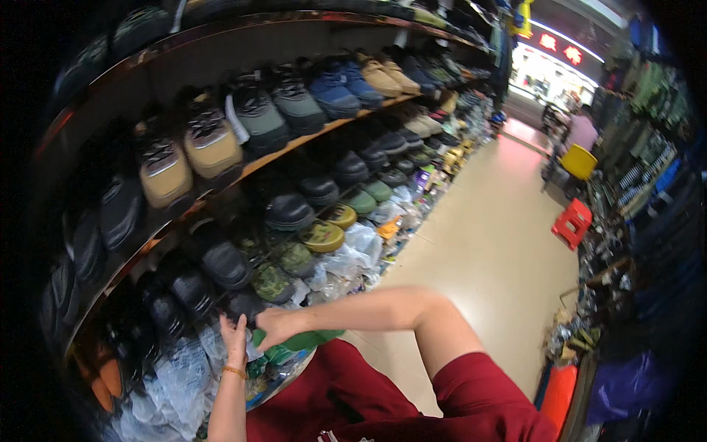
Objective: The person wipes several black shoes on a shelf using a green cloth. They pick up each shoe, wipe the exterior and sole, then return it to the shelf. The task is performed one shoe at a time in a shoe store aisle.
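Note:
My left hand, with an amber-coloured bracelet at the wrist, reaches among the lowest shoes with its fingers apart. A dark shoe sits just beyond its fingertips. Right beside it, my right hand is curled over a long green item, perhaps a shoe; my forearm hides part of it. Beneath both hands lie clear and green plastic wrappings. Camouflage shoes stand just past my right hand, and black leather shoes are to the left.
Shelves of shoes rise on the left. Plastic bags pile along their foot. A tiled floor aisle runs to a lit shopfront. A red stool, a yellow chair with a seated person, and hanging clothes line the right.

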Demonstrator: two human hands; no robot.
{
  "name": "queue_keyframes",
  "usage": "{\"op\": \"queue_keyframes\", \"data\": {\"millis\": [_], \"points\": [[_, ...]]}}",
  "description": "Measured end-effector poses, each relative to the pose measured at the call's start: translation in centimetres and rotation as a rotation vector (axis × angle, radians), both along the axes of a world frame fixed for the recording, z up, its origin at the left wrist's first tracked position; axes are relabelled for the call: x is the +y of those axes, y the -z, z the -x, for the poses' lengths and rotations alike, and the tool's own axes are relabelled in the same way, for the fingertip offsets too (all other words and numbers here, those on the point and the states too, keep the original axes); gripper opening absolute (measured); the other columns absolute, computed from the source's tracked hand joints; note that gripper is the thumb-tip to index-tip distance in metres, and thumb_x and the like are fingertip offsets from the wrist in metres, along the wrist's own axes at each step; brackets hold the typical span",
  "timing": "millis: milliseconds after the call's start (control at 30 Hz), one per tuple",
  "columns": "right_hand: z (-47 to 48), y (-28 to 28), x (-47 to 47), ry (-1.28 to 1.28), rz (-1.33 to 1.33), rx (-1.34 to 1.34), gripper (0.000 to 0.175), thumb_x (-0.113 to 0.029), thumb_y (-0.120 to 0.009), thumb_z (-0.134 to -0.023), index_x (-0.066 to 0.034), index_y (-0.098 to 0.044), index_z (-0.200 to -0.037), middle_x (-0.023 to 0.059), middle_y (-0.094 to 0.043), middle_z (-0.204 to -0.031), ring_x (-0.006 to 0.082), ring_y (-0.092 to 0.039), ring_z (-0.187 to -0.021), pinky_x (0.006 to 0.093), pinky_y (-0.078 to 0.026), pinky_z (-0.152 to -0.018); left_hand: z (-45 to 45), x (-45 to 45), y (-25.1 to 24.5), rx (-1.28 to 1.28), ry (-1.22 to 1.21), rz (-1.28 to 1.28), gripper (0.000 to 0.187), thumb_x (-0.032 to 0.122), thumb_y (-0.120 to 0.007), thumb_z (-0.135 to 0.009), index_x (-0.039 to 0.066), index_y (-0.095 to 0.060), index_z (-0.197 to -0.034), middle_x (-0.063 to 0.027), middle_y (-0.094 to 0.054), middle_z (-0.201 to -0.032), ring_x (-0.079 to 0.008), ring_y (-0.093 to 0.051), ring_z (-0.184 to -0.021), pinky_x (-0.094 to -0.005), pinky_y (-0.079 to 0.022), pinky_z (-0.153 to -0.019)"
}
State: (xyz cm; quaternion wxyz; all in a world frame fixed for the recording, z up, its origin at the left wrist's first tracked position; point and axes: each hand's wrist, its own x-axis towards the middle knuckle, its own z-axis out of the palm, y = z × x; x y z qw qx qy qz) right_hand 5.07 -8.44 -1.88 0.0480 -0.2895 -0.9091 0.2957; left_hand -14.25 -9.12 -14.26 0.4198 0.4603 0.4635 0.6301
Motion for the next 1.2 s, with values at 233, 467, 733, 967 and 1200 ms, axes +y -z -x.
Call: {"op": "queue_keyframes", "data": {"millis": [233, 467, 733, 967, 1200], "points": [[11.5, -14.5, -5.0, -0.711, -0.112, -0.360, 0.061, -0.051, -0.075, -0.071, 0.0079, -0.069, -0.085, 0.0203, -0.068, -0.074, 0.0298, -0.067, -0.073, 0.0384, -0.054, -0.070, 5.9, -9.5, 3.4, 0.866, 0.102, 0.648, 0.037, 0.013, -0.059, -0.091, 0.003, -0.051, -0.126, -0.0091, -0.061, -0.116, -0.0236, -0.055, -0.107, -0.0374, -0.040, -0.097], [13.7, -18.9, -8.0, -0.665, -0.198, -0.380, 0.060, -0.048, -0.075, -0.071, 0.0097, -0.068, -0.085, 0.0241, -0.066, -0.078, 0.0325, -0.066, -0.077, 0.0392, -0.053, -0.073, 6.8, -12.0, 4.3, 0.794, 0.078, 0.619, 0.029, 0.010, -0.059, -0.089, 0.002, -0.054, -0.116, -0.0108, -0.061, -0.111, -0.0251, -0.056, -0.105, -0.0374, -0.042, -0.095], [13.7, -21.4, -9.6, -0.600, -0.213, -0.422, 0.058, -0.044, -0.074, -0.071, 0.0118, -0.065, -0.084, 0.0284, -0.065, -0.083, 0.0356, -0.065, -0.082, 0.0401, -0.052, -0.075, 2.7, -7.9, 0.4, 0.568, -0.002, 0.275, 0.019, 0.007, -0.059, -0.087, 0.002, -0.057, -0.105, -0.0127, -0.061, -0.106, -0.0268, -0.057, -0.102, -0.0374, -0.043, -0.092], [9.6, -23.0, -10.4, -0.467, -0.163, -0.349, 0.057, -0.041, -0.074, -0.071, 0.0135, -0.064, -0.084, 0.0322, -0.063, -0.087, 0.0383, -0.064, -0.087, 0.0409, -0.051, -0.078, -1.1, -3.7, -5.0, 0.484, -0.128, -0.092, 0.011, 0.004, -0.059, -0.086, 0.001, -0.060, -0.096, -0.0144, -0.062, -0.102, -0.0283, -0.058, -0.099, -0.0374, -0.045, -0.090], [-1.9, -16.6, -8.0, -0.101, 0.135, 0.362, 0.049, -0.039, -0.067, -0.081, 0.0079, -0.064, -0.094, 0.0249, -0.065, -0.090, 0.0340, -0.064, -0.086, 0.0398, -0.050, -0.077, -3.7, -1.8, -16.5, 0.720, -0.218, -0.693, 0.007, 0.000, -0.059, -0.084, 0.000, -0.062, -0.089, -0.0163, -0.062, -0.101, -0.0306, -0.059, -0.098, -0.0376, -0.046, -0.089]]}}
